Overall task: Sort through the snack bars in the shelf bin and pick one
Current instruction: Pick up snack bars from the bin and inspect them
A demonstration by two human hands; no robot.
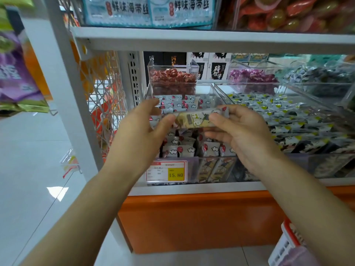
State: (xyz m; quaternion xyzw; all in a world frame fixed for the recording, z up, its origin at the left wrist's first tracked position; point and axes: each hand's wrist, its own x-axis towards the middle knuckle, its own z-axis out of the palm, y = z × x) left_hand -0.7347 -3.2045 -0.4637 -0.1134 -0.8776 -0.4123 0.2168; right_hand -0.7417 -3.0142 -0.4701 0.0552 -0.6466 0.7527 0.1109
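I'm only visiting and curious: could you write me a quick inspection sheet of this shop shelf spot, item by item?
Surface: white shelf carrying clear bins.
Job's things: one bar held crosswise above the packed bin.
Clutter: price tag reading 15.80 on the bin front.
Hands: left hand and right hand each pinch one end of the bar between thumb and fingers.
Cables: nothing seen.
Surroundings: sweets box behind, neighbour bin beside, basket lower right, tiled floor.

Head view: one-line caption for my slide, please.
Left hand and right hand hold one snack bar by its ends above the clear bin, price tag 15.80 below.
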